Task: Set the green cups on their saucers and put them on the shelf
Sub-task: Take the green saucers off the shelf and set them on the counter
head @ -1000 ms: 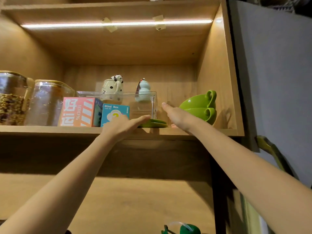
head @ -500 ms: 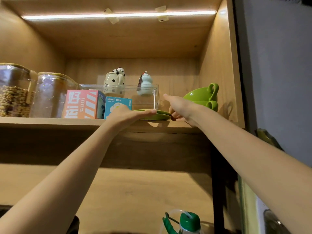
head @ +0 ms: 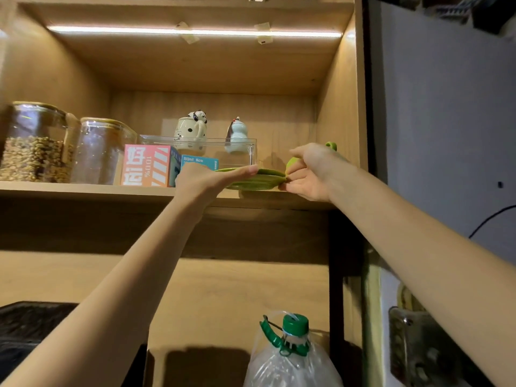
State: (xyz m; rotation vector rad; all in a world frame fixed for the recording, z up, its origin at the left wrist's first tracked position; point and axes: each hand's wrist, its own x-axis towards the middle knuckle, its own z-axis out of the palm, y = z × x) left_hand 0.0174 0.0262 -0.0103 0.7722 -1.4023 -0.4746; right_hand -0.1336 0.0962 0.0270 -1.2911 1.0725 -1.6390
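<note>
Stacked green saucers sit at the front of the wooden shelf, slightly lifted at the front edge. My left hand grips their left rim, fingers lying over the top. My right hand pinches their right rim. The stacked green cups stand behind my right hand against the right cabinet wall; only a handle and a sliver of a bowl show.
Two glass jars stand at the shelf's left, then a pink box and a blue box. A clear tray holds two ceramic figures behind the saucers. Below, a green-capped bottle stands in a plastic bag.
Both hands have closed onto the saucers' rims. My right hand moved in front of the cups and now hides most of them. The saucers have shifted toward the shelf's front edge.
</note>
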